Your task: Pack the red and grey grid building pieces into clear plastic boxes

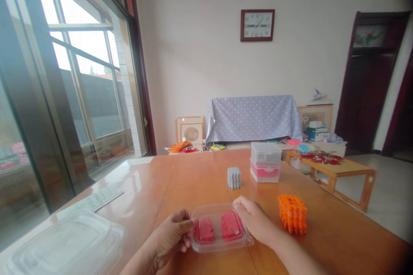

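A clear plastic container with its see-through lid on sits at the table's near side. Two pinkish-red blocks show inside it, side by side with a gap between. My left hand pinches the container's left rim between thumb and fingers. On the far right corner, my right hand is closed over the rim, its fingertips partly hidden. An orange knobbly block stands to the right of my right hand. Farther back is a smaller grey block of similar bumpy build.
Two stacked clear boxes, the lower one with pink, stand at the table's back right. Clear plastic containers or lids lie at the near left, by a printed sheet. A low wooden stool-like table stands beyond, on the right.
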The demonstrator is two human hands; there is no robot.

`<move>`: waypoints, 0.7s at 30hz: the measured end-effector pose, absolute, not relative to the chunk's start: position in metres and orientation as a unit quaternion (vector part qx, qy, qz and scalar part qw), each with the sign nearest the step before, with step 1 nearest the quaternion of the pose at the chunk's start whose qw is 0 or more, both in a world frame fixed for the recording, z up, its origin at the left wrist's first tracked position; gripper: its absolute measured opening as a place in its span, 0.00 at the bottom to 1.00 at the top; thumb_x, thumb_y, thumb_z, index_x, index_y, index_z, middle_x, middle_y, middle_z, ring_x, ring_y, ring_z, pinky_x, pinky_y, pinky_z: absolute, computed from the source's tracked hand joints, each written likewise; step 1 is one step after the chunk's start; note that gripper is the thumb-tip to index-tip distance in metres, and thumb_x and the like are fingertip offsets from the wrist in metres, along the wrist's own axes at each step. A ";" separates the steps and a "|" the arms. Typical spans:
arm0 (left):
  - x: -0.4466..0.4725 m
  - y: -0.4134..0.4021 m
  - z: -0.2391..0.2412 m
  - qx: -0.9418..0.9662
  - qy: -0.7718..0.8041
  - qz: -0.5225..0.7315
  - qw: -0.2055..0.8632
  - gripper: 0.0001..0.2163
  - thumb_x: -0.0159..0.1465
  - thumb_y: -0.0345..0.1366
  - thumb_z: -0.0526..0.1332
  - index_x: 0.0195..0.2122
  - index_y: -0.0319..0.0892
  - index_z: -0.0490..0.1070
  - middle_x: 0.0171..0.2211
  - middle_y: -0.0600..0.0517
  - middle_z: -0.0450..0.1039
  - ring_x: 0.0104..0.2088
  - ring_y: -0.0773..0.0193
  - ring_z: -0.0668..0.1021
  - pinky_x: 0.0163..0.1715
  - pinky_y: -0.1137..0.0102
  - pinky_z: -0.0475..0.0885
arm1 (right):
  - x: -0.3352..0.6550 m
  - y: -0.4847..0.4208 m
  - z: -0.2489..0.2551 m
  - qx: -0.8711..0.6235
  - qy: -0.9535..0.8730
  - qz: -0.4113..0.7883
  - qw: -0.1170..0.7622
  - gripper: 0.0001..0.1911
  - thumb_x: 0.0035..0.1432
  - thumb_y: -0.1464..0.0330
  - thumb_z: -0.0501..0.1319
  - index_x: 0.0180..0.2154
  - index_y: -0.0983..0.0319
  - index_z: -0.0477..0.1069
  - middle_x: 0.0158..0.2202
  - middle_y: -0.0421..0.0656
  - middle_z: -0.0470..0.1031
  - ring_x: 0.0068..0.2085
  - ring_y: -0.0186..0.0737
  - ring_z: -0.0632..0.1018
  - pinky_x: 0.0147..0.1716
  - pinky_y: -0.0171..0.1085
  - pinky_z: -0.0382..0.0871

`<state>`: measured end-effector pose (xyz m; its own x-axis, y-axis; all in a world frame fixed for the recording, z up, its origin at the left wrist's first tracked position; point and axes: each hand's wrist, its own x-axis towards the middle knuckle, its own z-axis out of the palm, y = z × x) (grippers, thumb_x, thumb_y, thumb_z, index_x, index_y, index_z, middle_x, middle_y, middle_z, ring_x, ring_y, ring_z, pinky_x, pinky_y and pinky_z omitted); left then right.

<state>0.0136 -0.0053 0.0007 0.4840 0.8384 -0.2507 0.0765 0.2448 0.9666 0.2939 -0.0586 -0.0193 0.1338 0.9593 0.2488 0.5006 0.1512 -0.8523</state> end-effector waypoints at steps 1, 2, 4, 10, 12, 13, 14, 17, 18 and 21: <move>0.014 -0.005 0.001 0.545 0.420 0.283 0.668 0.16 0.56 0.45 0.69 0.32 0.41 0.64 0.20 0.58 0.69 0.18 0.73 0.70 0.16 0.79 0.58 | 0.294 -0.059 -0.019 -0.601 -0.609 0.250 0.453 0.14 0.63 0.58 0.53 0.32 0.59 0.68 0.27 0.37 0.70 0.31 0.37 0.71 0.34 0.35 0.64; 0.014 -0.005 0.000 0.548 0.418 0.282 0.667 0.16 0.56 0.45 0.69 0.32 0.41 0.64 0.20 0.58 0.69 0.18 0.73 0.70 0.16 0.79 0.58 | 0.293 -0.059 -0.018 -0.602 -0.609 0.248 0.453 0.14 0.63 0.58 0.52 0.32 0.59 0.68 0.27 0.36 0.70 0.31 0.37 0.71 0.34 0.34 0.63; 0.014 -0.005 0.000 0.556 0.410 0.286 0.664 0.16 0.57 0.46 0.68 0.32 0.41 0.64 0.20 0.58 0.69 0.18 0.73 0.69 0.16 0.79 0.57 | 0.293 -0.060 -0.017 -0.602 -0.613 0.242 0.451 0.13 0.64 0.59 0.52 0.32 0.59 0.68 0.27 0.36 0.70 0.31 0.36 0.70 0.33 0.34 0.63; 0.017 -0.005 -0.005 0.567 0.409 0.296 0.651 0.18 0.56 0.49 0.67 0.32 0.41 0.64 0.19 0.57 0.69 0.16 0.73 0.68 0.16 0.79 0.54 | 0.293 -0.059 -0.018 -0.601 -0.615 0.231 0.456 0.14 0.64 0.59 0.52 0.32 0.60 0.68 0.27 0.37 0.70 0.30 0.36 0.71 0.32 0.34 0.62; 0.017 -0.003 -0.006 0.568 0.407 0.300 0.650 0.18 0.55 0.49 0.68 0.32 0.42 0.64 0.18 0.57 0.69 0.16 0.72 0.68 0.15 0.78 0.54 | 0.293 -0.058 -0.021 -0.603 -0.608 0.230 0.462 0.14 0.63 0.59 0.53 0.32 0.60 0.69 0.27 0.37 0.70 0.30 0.36 0.71 0.31 0.34 0.62; 0.017 -0.002 -0.007 0.570 0.405 0.303 0.648 0.18 0.55 0.49 0.68 0.32 0.42 0.64 0.18 0.57 0.69 0.16 0.72 0.68 0.15 0.78 0.54 | 0.293 -0.057 -0.022 -0.603 -0.605 0.231 0.466 0.14 0.63 0.58 0.53 0.32 0.60 0.69 0.27 0.37 0.70 0.30 0.36 0.70 0.31 0.34 0.62; 0.017 -0.002 -0.008 0.571 0.403 0.306 0.646 0.18 0.54 0.49 0.68 0.32 0.42 0.64 0.18 0.57 0.69 0.16 0.72 0.68 0.15 0.78 0.54 | 0.292 -0.056 -0.023 -0.603 -0.602 0.232 0.469 0.14 0.63 0.58 0.53 0.32 0.60 0.69 0.27 0.37 0.70 0.30 0.36 0.70 0.31 0.34 0.62; 0.017 0.000 -0.010 0.573 0.406 0.306 0.643 0.18 0.53 0.50 0.68 0.31 0.42 0.64 0.18 0.58 0.69 0.16 0.71 0.68 0.15 0.78 0.54 | 0.290 -0.056 -0.025 -0.597 -0.590 0.242 0.487 0.14 0.62 0.58 0.54 0.32 0.61 0.70 0.27 0.37 0.70 0.30 0.36 0.70 0.32 0.34 0.63; 0.017 0.001 -0.010 0.571 0.407 0.303 0.645 0.19 0.53 0.50 0.68 0.31 0.42 0.64 0.18 0.58 0.69 0.16 0.71 0.68 0.15 0.78 0.54 | 0.289 -0.057 -0.025 -0.593 -0.585 0.248 0.494 0.14 0.62 0.58 0.54 0.32 0.61 0.70 0.27 0.37 0.70 0.31 0.37 0.70 0.32 0.34 0.63; 0.017 0.001 -0.012 0.566 0.403 0.301 0.654 0.20 0.52 0.51 0.69 0.31 0.43 0.63 0.18 0.58 0.69 0.16 0.72 0.69 0.15 0.78 0.54 | 0.286 -0.058 -0.024 -0.586 -0.572 0.261 0.511 0.14 0.61 0.58 0.55 0.32 0.61 0.69 0.28 0.38 0.69 0.31 0.37 0.70 0.32 0.34 0.63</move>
<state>0.0165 0.0011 -0.0123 0.4947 0.8488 -0.1867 0.0629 0.1793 0.9818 0.2858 -0.0581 -0.0237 0.2088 0.9372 0.2793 0.4052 0.1770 -0.8970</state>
